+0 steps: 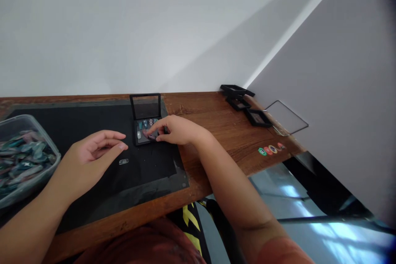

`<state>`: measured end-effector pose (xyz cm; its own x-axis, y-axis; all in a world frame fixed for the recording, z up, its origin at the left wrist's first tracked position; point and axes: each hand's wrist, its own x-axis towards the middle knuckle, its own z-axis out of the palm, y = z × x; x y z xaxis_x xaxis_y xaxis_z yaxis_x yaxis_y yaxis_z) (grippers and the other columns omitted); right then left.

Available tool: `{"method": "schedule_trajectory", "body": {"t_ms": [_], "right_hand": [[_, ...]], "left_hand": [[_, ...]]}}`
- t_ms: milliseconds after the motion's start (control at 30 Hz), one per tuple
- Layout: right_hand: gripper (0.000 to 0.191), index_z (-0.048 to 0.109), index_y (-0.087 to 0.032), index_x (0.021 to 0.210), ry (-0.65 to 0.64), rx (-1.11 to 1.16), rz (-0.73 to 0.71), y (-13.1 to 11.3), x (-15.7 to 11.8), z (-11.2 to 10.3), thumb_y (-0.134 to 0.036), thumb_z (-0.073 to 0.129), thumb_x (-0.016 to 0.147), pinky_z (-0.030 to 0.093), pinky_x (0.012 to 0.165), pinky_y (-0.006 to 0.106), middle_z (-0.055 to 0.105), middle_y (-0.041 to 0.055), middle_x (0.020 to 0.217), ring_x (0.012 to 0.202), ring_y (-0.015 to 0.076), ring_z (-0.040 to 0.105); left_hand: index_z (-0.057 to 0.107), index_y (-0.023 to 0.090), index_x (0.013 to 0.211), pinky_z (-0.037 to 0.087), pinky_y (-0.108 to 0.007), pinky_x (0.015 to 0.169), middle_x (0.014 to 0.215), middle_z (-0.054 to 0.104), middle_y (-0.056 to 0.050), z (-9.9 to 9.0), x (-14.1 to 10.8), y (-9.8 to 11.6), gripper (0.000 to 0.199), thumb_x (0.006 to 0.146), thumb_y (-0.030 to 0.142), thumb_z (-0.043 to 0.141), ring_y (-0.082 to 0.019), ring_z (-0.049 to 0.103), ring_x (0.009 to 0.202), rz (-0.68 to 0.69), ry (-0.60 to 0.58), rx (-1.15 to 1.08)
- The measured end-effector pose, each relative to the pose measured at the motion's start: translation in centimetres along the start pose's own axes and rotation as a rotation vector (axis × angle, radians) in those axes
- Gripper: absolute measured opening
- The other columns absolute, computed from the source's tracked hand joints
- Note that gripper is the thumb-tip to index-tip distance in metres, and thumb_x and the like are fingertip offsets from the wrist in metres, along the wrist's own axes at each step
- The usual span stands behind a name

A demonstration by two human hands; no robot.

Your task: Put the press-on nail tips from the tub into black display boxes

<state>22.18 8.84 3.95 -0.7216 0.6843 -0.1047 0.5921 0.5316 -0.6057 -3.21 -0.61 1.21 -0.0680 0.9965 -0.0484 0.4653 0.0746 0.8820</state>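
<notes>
starting at the left, a clear tub of teal and pink pieces sat within your reach on the black mat. your left hand hovered loosely curled, its grip released and empty, just above a small clear piece. further right, your right hand pinched a dark piece into the open black case, lid propped up for access. spare black cases waited far right on the surface.

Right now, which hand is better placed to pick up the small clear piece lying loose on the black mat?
Left. The left hand hovers just beside the small clear piece on the black mat, fingers loosely curled and holding nothing. The right hand is busy, fingertips down inside the open black case.
</notes>
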Motion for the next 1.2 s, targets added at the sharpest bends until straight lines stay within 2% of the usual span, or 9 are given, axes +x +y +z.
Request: {"method": "schedule_trajectory", "body": {"t_ms": [233, 500, 767, 1200], "right_hand": [[0.032, 0.076, -0.022, 0.121, -0.011, -0.018, -0.002, 0.13, 0.11, 0.18, -0.015, 0.069, 0.091, 0.035, 0.069, 0.026, 0.063, -0.0004, 0.087, 0.071, 0.0104, 0.049], [0.026, 0.075, -0.022, 0.115, -0.002, -0.037, 0.011, -0.2, -0.21, 0.11, -0.017, 0.069, 0.09, 0.035, 0.066, 0.026, 0.064, -0.0008, 0.086, 0.071, 0.0111, 0.051], [0.03, 0.074, -0.02, 0.116, -0.028, -0.015, 0.016, -0.39, -0.35, 0.06, -0.013, 0.072, 0.086, 0.036, 0.067, 0.025, 0.063, -0.0026, 0.081, 0.068, 0.0101, 0.05], [0.028, 0.077, -0.019, 0.111, -0.049, -0.03, 0.053, -0.28, -0.51, -0.56, -0.016, 0.078, 0.083, 0.037, 0.067, 0.027, 0.071, -0.0005, 0.086, 0.071, 0.0114, 0.053]], "left_hand": [[0.071, 0.025, 0.11, 0.061, -0.038, 0.092, 0.1, 0.08, -0.005, 0.01, 0.06, -0.46, 0.051, 0.076, 0.064, 0.074, -0.025, 0.076, 0.093, 0.015, -0.001, 0.025], [0.071, 0.025, 0.109, 0.06, -0.039, 0.092, 0.102, 0.08, -0.006, 0.12, -0.08, 0.11, 0.052, 0.076, 0.064, 0.073, -0.026, 0.077, 0.092, 0.01, -0.004, 0.062], [0.071, 0.025, 0.111, 0.058, -0.039, 0.095, 0.107, 0.08, -0.006, 0.01, -0.33, 0.34, 0.052, 0.078, 0.065, 0.072, -0.027, 0.076, 0.097, 0.003, -0.008, 0.102], [0.071, 0.026, 0.11, 0.058, -0.043, 0.097, 0.108, 0.08, -0.006, -0.25, -0.47, 0.0, 0.05, 0.079, 0.065, 0.071, -0.029, 0.077, 0.098, 0.032, -0.006, 0.115]]}}
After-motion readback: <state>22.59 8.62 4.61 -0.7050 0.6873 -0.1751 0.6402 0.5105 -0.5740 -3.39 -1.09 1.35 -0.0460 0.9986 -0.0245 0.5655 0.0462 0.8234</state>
